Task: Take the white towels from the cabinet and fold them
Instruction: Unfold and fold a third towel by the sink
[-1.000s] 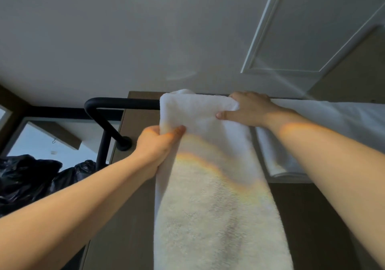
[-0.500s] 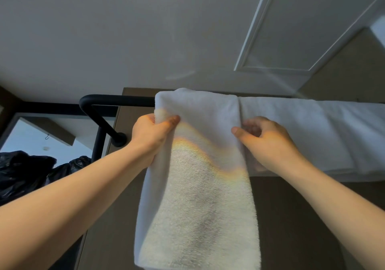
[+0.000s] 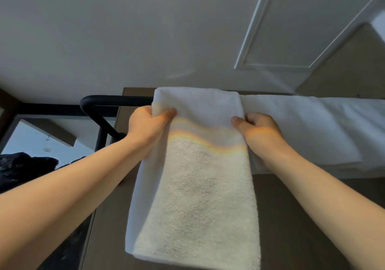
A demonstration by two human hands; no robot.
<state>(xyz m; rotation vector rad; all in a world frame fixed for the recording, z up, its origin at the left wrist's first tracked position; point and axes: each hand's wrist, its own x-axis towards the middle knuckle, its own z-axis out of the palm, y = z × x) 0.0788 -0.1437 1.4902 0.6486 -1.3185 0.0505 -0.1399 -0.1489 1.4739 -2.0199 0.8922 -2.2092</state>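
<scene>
Head view, looking steeply up. White towel (image 3: 195, 176) hangs as a long doubled strip down the dark front of the cabinet (image 3: 302, 217). Its top bend is level with the black bar (image 3: 116, 99) that comes in from the left. Whether it rides on that bar or on a ledge behind it cannot be told.

Left hand (image 3: 145, 128) pinches the towel's left edge near the top, thumb on the front face, fingers wrapped out of sight behind. Right hand (image 3: 260, 132) grips the right edge at nearly the same height, thumb tip on the front, fingers curled round the edge. Both holds are narrow and closed on cloth.

Judgement: 2 matched grips at the upper corners keep the strip flat and its layers together, so it should lift away without twisting or opening.

Second white towel (image 3: 312, 128) lies just beside it on the right, touching or nearly so along the shared edge; neither hand grips it. Black bags (image 3: 25, 167) sit low at left.

Step in hand: taking towel 1 off its support; folding not yet begun.

Risk: the back layer, visible as a paler flap at lower left, may slip and drag.
</scene>
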